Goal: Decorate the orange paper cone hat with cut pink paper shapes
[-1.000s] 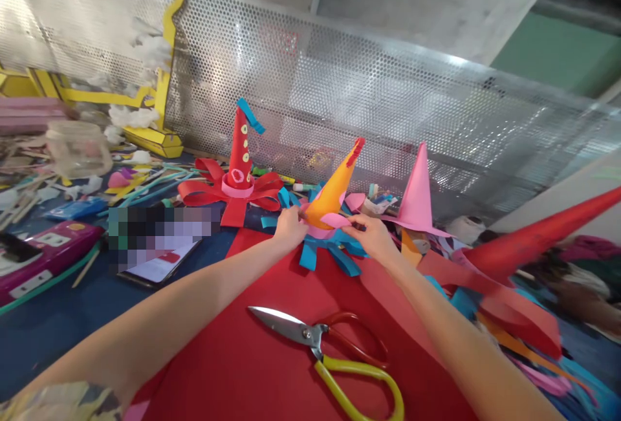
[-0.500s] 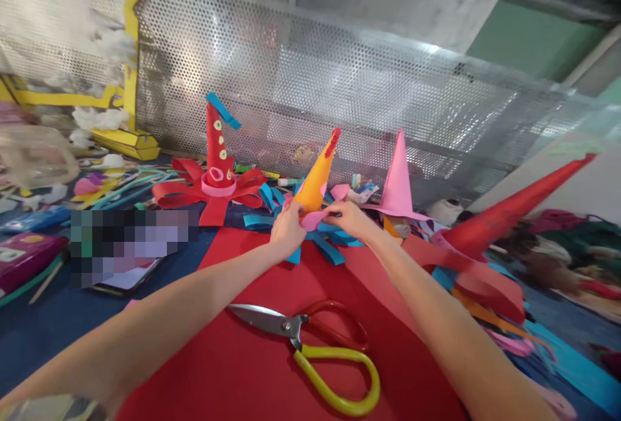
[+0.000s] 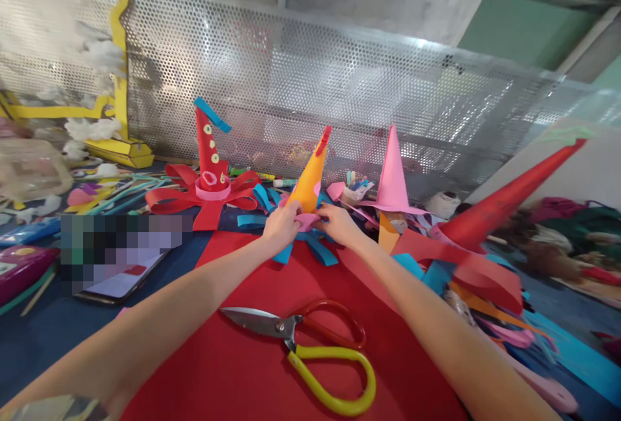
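An orange paper cone (image 3: 305,188) with a red tip and pink spots stands on looped blue paper strips (image 3: 320,251). Around its base runs a pink paper strip (image 3: 306,219). My left hand (image 3: 281,224) is closed at the left of the base, its fingers on the pink strip. On the other side my right hand (image 3: 338,224) pinches the strip's right end. Closer to me, scissors (image 3: 291,337) with one red and one yellow handle lie with blades closed on a red sheet (image 3: 233,369).
A red cone hat (image 3: 206,149) stands left, a pink cone hat (image 3: 392,175) and a long red cone (image 3: 504,204) right. A phone (image 3: 130,272) lies at left. Behind is a perforated metal panel (image 3: 320,72). Paper scraps and pens litter the table.
My right hand has drawn in toward the cone, bringing the pink strip's end closer against the base. The whole view has shifted slightly.
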A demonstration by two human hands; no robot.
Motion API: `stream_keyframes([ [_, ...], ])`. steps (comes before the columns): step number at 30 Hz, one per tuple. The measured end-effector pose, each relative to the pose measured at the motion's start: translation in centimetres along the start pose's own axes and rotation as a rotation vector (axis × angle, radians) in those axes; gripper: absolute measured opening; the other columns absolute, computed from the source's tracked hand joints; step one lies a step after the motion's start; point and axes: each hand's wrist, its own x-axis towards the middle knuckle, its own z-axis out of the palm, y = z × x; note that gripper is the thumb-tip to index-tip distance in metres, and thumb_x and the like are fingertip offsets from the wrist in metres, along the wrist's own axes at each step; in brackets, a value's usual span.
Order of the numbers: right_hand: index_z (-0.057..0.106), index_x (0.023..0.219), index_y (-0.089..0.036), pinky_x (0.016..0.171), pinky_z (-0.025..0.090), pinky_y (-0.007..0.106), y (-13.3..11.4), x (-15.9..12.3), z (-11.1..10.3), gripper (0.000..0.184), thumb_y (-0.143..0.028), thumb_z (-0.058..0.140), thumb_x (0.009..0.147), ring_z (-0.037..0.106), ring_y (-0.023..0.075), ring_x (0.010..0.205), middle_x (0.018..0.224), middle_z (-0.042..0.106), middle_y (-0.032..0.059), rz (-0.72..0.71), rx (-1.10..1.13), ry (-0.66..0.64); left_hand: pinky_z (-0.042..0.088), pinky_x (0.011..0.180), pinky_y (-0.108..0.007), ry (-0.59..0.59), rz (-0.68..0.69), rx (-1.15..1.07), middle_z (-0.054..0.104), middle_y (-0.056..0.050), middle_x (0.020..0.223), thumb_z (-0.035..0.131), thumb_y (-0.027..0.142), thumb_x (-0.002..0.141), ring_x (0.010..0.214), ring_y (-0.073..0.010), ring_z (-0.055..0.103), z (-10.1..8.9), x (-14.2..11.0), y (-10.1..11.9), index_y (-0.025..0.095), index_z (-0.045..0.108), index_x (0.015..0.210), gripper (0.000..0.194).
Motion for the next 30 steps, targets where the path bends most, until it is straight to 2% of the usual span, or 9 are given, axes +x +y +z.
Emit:
stream_keyframes([
  [5, 0.06, 0.106, -0.015, 0.076, 0.053, 0.037, -1.4, -0.1, 0.3, 0.023, -0.031, 0.055, 0.091, 0.062, 0.0177, 0.088, 0.105, 0.062, 0.0059, 0.052, -0.059, -0.019, 0.044, 0.073, -0.027, -0.049, 0.122, 0.007, 0.067, -0.003, 0.086, 0.054, 0.015, 0.076, 0.086, -0.0206, 0.062, -1.3, 0.0, -1.5, 0.02, 0.06, 0.093, 0.019],
  [9, 0.06, 0.105, -0.015, 0.074, 0.053, 0.036, -2.3, -0.1, -0.2, 0.022, -0.031, 0.055, 0.091, 0.062, 0.0168, 0.085, 0.102, 0.063, 0.0052, 0.051, -0.092, -0.008, 0.045, 0.073, -0.027, -0.047, 0.147, 0.029, 0.067, -0.004, 0.085, 0.055, 0.016, 0.075, 0.085, -0.0214, 0.062, -1.8, -0.4, -1.3, 0.019, 0.063, 0.089, 0.017],
  [15, 0.061, 0.095, -0.014, 0.075, 0.052, 0.036, -2.5, 0.0, -3.8, 0.018, -0.03, 0.056, 0.09, 0.061, 0.0162, 0.083, 0.095, 0.063, 0.0036, 0.034, -0.139, 0.09, 0.045, 0.075, -0.027, 0.049, 0.131, 0.038, 0.065, -0.006, 0.094, 0.049, 0.016, 0.079, 0.089, -0.0207, 0.061, -3.0, 0.0, 1.1, 0.019, 0.061, 0.094, 0.02],
  [19, 0.062, 0.088, -0.013, 0.073, 0.05, 0.035, -2.3, -0.5, -5.6, 0.018, -0.031, 0.057, 0.089, 0.06, 0.0156, 0.08, 0.089, 0.062, 0.0026, 0.043, -0.138, 0.133, 0.044, 0.078, -0.027, 0.061, 0.172, 0.018, 0.065, -0.006, 0.098, 0.048, 0.017, 0.08, 0.094, -0.0208, 0.059, -3.7, 0.4, 2.1, 0.02, 0.06, 0.098, 0.022],
  [22, 0.062, 0.09, -0.013, 0.074, 0.051, 0.035, -2.6, -1.2, -4.6, 0.018, -0.031, 0.057, 0.089, 0.061, 0.0157, 0.081, 0.091, 0.063, 0.0029, 0.06, -0.119, 0.099, 0.044, 0.077, -0.027, 0.027, 0.188, 0.0, 0.065, -0.005, 0.093, 0.051, 0.016, 0.078, 0.091, -0.0212, 0.059, -3.1, 0.1, 1.4, 0.02, 0.062, 0.095, 0.021],
  [27, 0.061, 0.101, -0.014, 0.075, 0.052, 0.036, -3.3, -2.1, -0.8, 0.021, -0.031, 0.056, 0.09, 0.062, 0.0167, 0.084, 0.099, 0.063, 0.0048, 0.099, -0.055, 0.03, 0.043, 0.066, -0.024, -0.075, 0.179, -0.042, 0.066, -0.002, 0.076, 0.058, 0.016, 0.072, 0.076, -0.0191, 0.061, -1.4, -0.6, -1.0, 0.019, 0.066, 0.083, 0.014],
  [30, 0.061, 0.103, -0.014, 0.076, 0.052, 0.037, -2.9, -2.3, -0.4, 0.021, -0.03, 0.056, 0.09, 0.062, 0.0172, 0.087, 0.102, 0.063, 0.0052, 0.088, 0.01, 0.026, 0.041, 0.063, -0.023, -0.097, 0.173, -0.079, 0.066, -0.001, 0.073, 0.057, 0.016, 0.071, 0.073, -0.0181, 0.061, -1.1, -0.7, -1.6, 0.02, 0.068, 0.083, 0.016],
])
